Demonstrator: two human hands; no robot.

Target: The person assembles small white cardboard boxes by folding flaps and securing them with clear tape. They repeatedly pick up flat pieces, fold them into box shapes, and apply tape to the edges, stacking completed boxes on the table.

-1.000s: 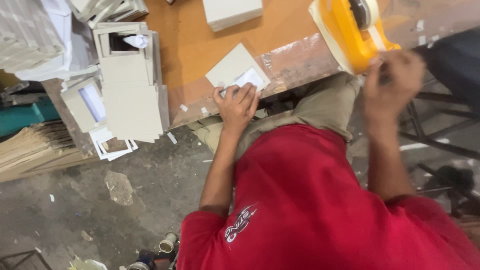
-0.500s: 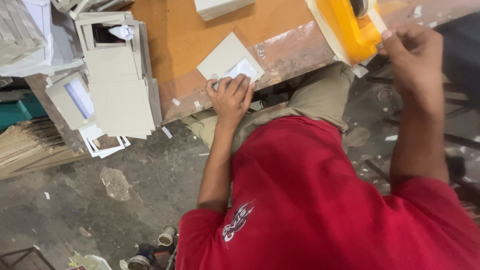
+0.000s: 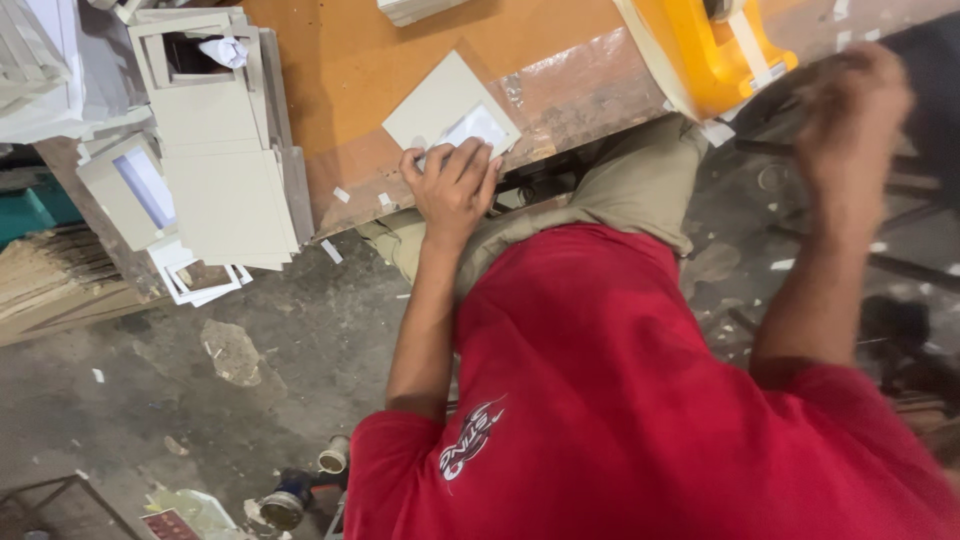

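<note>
Cardboard square (image 3: pixel 445 100), grey-beige with a pale window patch at its near corner, lies flat on the orange-brown tabletop (image 3: pixel 340 60), right at the table's front edge. Left hand (image 3: pixel 452 185) rests on that near corner, fingers curled down over the edge of the piece, pressing it against the table; nothing is lifted. Right hand (image 3: pixel 850 110) is up in the air off the table's edge, blurred by motion, near the yellow tape dispenser (image 3: pixel 705 50) but apart from it; whether it is open or closed, or has anything in it, cannot be told. The dispenser sits at the table's right end, a strip of tape hanging off its front. Left of the square, a stack of grey card pieces (image 3: pixel 225 165) overhangs the table edge, with white-framed pieces under it. Another small card stack (image 3: pixel 415 8) sits at the far edge. Person wears a red shirt (image 3: pixel 620 400) and khaki trousers (image 3: pixel 620 190). Concrete floor (image 3: pixel 200 400) below is littered with scraps.
</note>
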